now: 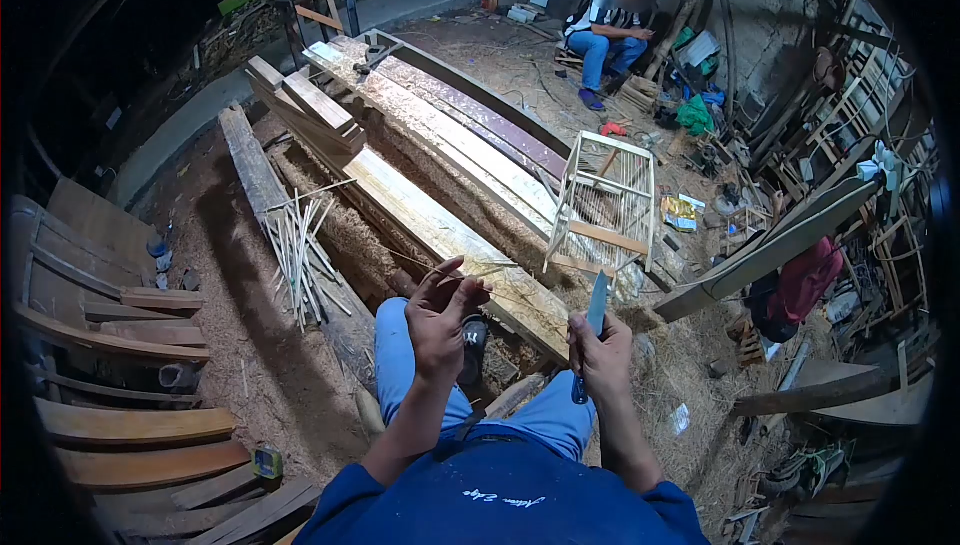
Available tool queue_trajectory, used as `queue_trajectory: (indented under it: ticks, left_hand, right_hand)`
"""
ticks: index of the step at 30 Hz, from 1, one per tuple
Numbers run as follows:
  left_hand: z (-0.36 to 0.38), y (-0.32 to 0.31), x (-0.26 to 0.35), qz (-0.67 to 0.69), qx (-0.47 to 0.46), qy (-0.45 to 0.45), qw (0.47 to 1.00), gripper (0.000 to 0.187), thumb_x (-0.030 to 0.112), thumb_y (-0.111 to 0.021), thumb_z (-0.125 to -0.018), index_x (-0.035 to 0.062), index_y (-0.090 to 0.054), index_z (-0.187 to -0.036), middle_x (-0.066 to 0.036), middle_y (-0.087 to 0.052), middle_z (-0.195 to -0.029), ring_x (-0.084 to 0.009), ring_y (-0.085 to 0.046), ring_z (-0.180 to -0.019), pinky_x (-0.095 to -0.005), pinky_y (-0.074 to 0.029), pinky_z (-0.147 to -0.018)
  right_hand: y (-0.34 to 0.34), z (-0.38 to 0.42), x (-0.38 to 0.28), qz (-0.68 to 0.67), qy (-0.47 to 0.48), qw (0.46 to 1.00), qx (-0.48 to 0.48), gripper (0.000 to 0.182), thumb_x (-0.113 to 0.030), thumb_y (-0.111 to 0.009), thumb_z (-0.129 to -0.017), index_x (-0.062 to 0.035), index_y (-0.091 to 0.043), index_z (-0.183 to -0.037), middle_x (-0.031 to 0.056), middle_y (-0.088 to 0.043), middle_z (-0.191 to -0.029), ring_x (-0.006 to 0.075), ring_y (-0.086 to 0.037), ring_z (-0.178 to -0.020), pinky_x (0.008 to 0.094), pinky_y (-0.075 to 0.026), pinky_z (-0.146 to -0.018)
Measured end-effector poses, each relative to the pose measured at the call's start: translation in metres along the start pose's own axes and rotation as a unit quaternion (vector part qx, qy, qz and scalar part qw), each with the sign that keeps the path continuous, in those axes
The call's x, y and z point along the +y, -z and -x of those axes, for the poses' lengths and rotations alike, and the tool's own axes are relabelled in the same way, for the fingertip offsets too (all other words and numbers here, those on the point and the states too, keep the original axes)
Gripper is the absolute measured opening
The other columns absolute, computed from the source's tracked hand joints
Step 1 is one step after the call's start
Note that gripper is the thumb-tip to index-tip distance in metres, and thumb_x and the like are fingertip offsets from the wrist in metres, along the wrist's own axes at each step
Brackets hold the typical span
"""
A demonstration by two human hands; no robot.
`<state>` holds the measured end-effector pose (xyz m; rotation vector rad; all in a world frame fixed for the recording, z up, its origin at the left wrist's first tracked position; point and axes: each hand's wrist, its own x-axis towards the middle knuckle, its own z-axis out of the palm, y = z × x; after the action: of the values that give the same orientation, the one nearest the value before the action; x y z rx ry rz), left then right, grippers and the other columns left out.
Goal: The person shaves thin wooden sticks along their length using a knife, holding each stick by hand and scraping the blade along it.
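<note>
Upright in my right hand (pixel 605 350) is a knife (pixel 598 307), its blade pointing up and away from me and its dark handle end showing below my fist. My left hand (pixel 442 320) is raised over my lap with the fingers curled in a pinch. A thin stick (pixel 500 295), hard to make out against the wood, seems to run through those fingers. Beyond both hands lies a long pale plank (pixel 440 210) strewn with shavings. To the left, a loose pile of thin sticks (pixel 303 255) rests on a weathered board (pixel 245 160).
A slatted wooden frame (pixel 605 195) stands beyond my right hand. Short wood blocks (pixel 318 100) sit on the far end of the planks. Curved wooden pieces (pixel 150 425) line the left side. One person (pixel 610 30) sits at the back; another in red (pixel 805 280) is at right.
</note>
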<state>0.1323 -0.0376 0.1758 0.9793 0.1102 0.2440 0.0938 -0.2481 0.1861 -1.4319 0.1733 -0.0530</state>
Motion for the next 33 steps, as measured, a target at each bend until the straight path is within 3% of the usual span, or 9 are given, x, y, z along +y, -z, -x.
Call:
queue_trajectory:
  ticks: [10, 12, 13, 15, 19, 23, 27, 30, 33]
  left_hand:
    - [-0.002, -0.001, 0.004, -0.045, -0.029, -0.018, 0.998, 0.043, -0.002, -0.066, -0.096, -0.0036, -0.055, -0.138, -0.011, -0.072, -0.100, -0.0182, -0.072, -0.089, -0.0301, -0.061, -0.081]
    - [-0.004, 0.001, 0.004, -0.052, -0.019, -0.014, 0.998, 0.041, -0.002, -0.066, -0.096, -0.0040, -0.058, -0.136, -0.011, -0.073, -0.103, -0.0176, -0.072, -0.089, -0.0295, -0.060, -0.082]
    - [-0.006, 0.001, 0.005, -0.066, -0.004, -0.006, 0.998, 0.038, -0.002, -0.068, -0.095, -0.0037, -0.062, -0.132, -0.009, -0.073, -0.100, -0.0147, -0.070, -0.085, -0.0266, -0.057, -0.077]
    - [-0.007, 0.003, 0.003, -0.082, 0.011, 0.003, 0.997, 0.034, -0.002, -0.070, -0.093, -0.0033, -0.065, -0.127, -0.008, -0.073, -0.096, -0.0119, -0.069, -0.081, -0.0236, -0.054, -0.071]
    - [-0.004, 0.009, -0.003, -0.085, -0.034, 0.036, 0.995, 0.028, -0.002, -0.067, -0.094, -0.0029, -0.069, -0.122, -0.009, -0.075, -0.098, -0.0087, -0.066, -0.078, -0.0213, -0.052, -0.070]
    - [0.004, 0.008, -0.007, -0.129, -0.081, 0.065, 0.986, 0.026, -0.001, -0.066, -0.096, -0.0019, -0.070, -0.122, -0.008, -0.075, -0.099, -0.0051, -0.062, -0.076, -0.0186, -0.049, -0.067]
    - [0.012, 0.009, -0.014, -0.124, -0.100, 0.109, 0.981, 0.025, 0.001, -0.065, -0.097, -0.0022, -0.070, -0.121, -0.007, -0.075, -0.098, -0.0056, -0.064, -0.077, -0.0189, -0.050, -0.067]
    - [0.020, 0.008, -0.017, -0.148, -0.105, 0.138, 0.974, 0.023, 0.002, -0.065, -0.098, -0.0022, -0.071, -0.120, -0.007, -0.075, -0.098, -0.0061, -0.065, -0.079, -0.0190, -0.050, -0.068]
    - [0.027, 0.009, -0.021, -0.160, -0.131, 0.154, 0.966, 0.023, 0.006, -0.068, -0.097, -0.0032, -0.071, -0.118, -0.008, -0.074, -0.095, -0.0070, -0.062, -0.074, -0.0210, -0.051, -0.067]
  right_hand:
    - [0.006, 0.000, 0.005, 0.036, -0.060, 0.998, -0.003, 0.031, -0.027, -0.061, -0.104, 0.0025, -0.065, -0.095, 0.0060, -0.064, -0.075, 0.0072, -0.046, -0.040, 0.0224, -0.033, -0.036]
    - [0.006, 0.000, 0.004, 0.029, -0.053, 0.998, -0.019, 0.046, -0.037, -0.051, -0.107, 0.0064, -0.064, -0.111, 0.0096, -0.066, -0.089, 0.0074, -0.048, -0.043, 0.0220, -0.034, -0.037]
    - [0.009, -0.001, 0.005, 0.028, -0.054, 0.998, -0.019, 0.046, -0.037, -0.051, -0.107, 0.0064, -0.064, -0.111, 0.0096, -0.066, -0.089, 0.0074, -0.048, -0.043, 0.0220, -0.034, -0.037]
    - [0.015, -0.002, 0.011, -0.007, -0.069, 0.997, -0.044, 0.060, -0.045, -0.041, -0.109, 0.0091, -0.057, -0.130, 0.0117, -0.065, -0.100, 0.0080, -0.049, -0.047, 0.0219, -0.036, -0.038]
    - [0.020, -0.005, 0.018, -0.111, -0.072, 0.989, -0.071, 0.064, -0.045, -0.036, -0.110, 0.0095, -0.045, -0.144, 0.0121, -0.065, -0.098, 0.0089, -0.053, -0.057, 0.0218, -0.040, -0.044]
    - [0.018, -0.007, 0.018, -0.178, -0.087, 0.978, -0.058, 0.062, -0.042, -0.038, -0.110, 0.0093, -0.045, -0.144, 0.0115, -0.065, -0.098, 0.0089, -0.054, -0.062, 0.0230, -0.044, -0.049]
    - [0.006, -0.008, 0.017, -0.186, -0.115, 0.976, -0.024, 0.039, -0.027, -0.058, -0.105, 0.0038, -0.059, -0.129, 0.0011, -0.056, -0.078, 0.0086, -0.051, -0.059, 0.0232, -0.041, -0.051]
    - [-0.004, -0.007, 0.012, -0.221, -0.098, 0.970, -0.035, 0.036, -0.026, -0.057, -0.106, 0.0043, -0.062, -0.125, -0.0001, -0.055, -0.076, 0.0079, -0.050, -0.059, 0.0221, -0.040, -0.050]
    - [-0.016, -0.005, 0.001, -0.126, -0.092, 0.987, -0.037, 0.031, -0.018, -0.066, -0.101, 0.0015, -0.064, -0.124, -0.0019, -0.057, -0.079, 0.0046, -0.048, -0.058, 0.0204, -0.036, -0.049]
